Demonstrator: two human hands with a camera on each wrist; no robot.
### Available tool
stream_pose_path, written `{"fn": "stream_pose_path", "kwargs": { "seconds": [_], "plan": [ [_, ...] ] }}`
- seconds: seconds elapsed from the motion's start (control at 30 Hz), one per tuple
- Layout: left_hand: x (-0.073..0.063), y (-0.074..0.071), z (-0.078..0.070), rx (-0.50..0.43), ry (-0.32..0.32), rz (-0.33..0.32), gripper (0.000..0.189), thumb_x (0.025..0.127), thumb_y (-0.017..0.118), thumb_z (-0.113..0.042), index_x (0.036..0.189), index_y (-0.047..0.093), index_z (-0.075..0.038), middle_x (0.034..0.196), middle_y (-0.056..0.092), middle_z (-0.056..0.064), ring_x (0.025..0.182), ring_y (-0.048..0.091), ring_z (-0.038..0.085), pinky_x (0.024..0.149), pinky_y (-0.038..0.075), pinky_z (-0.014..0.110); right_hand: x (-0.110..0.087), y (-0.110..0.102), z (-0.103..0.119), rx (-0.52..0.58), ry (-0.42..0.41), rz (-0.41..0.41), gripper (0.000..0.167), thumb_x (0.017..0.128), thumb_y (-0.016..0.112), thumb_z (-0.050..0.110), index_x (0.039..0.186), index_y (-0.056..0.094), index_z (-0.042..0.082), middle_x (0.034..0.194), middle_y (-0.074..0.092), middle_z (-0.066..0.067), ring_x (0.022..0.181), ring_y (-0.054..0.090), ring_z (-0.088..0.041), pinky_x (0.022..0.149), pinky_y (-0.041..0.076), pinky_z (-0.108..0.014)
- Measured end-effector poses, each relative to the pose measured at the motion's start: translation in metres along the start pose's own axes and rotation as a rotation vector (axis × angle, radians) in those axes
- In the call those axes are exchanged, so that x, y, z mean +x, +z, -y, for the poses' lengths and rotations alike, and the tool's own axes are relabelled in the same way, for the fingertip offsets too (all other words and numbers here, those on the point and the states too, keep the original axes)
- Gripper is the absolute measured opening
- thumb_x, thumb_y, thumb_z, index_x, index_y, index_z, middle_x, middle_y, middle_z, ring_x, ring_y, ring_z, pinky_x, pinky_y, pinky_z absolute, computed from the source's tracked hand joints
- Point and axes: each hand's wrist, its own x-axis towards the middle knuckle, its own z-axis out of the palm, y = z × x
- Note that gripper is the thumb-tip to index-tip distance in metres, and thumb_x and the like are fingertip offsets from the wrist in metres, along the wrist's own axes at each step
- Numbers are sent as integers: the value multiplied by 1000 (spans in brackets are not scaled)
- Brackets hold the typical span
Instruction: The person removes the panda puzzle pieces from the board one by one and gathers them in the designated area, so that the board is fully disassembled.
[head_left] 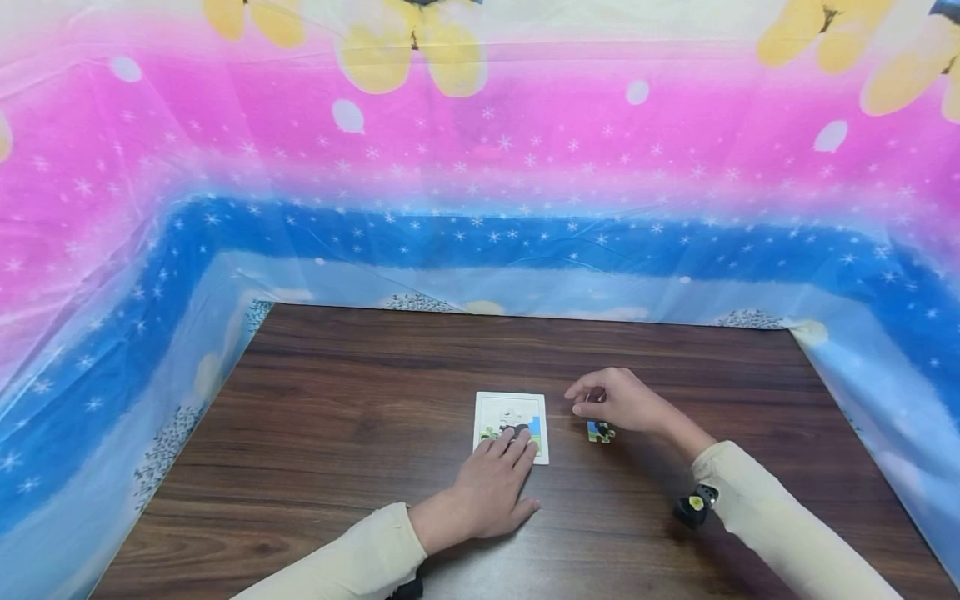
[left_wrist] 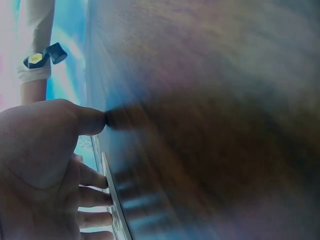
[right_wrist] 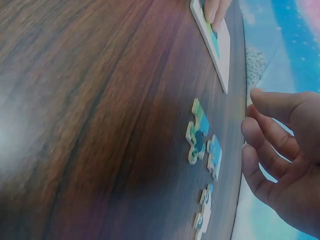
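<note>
A jigsaw puzzle tray (head_left: 546, 429) with a white border lies on the table, part of its picture filled in with white, black, blue and green. My left hand (head_left: 491, 492) rests with straight fingers on its lower part, covering some of the picture. Just right of the tray, my right hand (head_left: 617, 402) hovers, fingers loosely bent and nothing between them. Below it lies a blue and green puzzle piece (head_left: 600, 432). The right wrist view shows this green-edged piece (right_wrist: 198, 132), a blue piece (right_wrist: 215, 157) and a pale piece (right_wrist: 203, 214) flat on the wood, apart from the fingers (right_wrist: 257, 130).
The dark wooden table (head_left: 360, 375) extends around both hands. A pink and blue patterned cloth (head_left: 480, 167) hangs behind it and along both sides. Dark wrist cameras (head_left: 696, 506) sit at the sleeves.
</note>
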Motion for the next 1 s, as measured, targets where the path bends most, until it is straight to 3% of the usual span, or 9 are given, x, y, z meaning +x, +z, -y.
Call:
{"fn": "stream_pose_path", "kwargs": {
  "seconds": [0.2, 0.43, 0.73, 1.0],
  "plan": [
    [1, 0, 2, -23, -4, 17, 75, 102, 46, -59, 159, 37, -11, 166, 33, 8, 151, 33, 25, 119, 34, 45, 6, 2, 7, 12, 2, 19, 21, 96, 73, 18, 116, 77, 13, 108, 76, 3, 94, 69, -11, 81, 58, -32],
    [2, 2, 2, -6, -12, -12, 76, 100, 48, -62, 158, 40, -13, 163, 38, 6, 145, 40, 24, 110, 38, 41, 9, 4, 12, 11, 25, 32, 21, 96, 73, 18, 116, 77, 14, 107, 76, 4, 94, 68, -11, 81, 57, -31],
    [-1, 2, -4, -49, -23, 30, 74, 104, 45, -56, 160, 34, -9, 167, 30, 11, 149, 36, 26, 117, 36, 39, 14, 8, 11, 36, -12, 41, 21, 97, 72, 18, 117, 76, 14, 105, 76, 6, 93, 68, -9, 80, 58, -32],
    [-3, 3, -5, -88, -38, 12, 71, 104, 46, -54, 158, 37, -10, 166, 32, 9, 148, 37, 26, 114, 37, 40, 24, 14, 22, 39, -48, 46, 21, 97, 72, 17, 117, 76, 12, 103, 75, 7, 92, 69, -8, 80, 58, -30]
  ]
}}
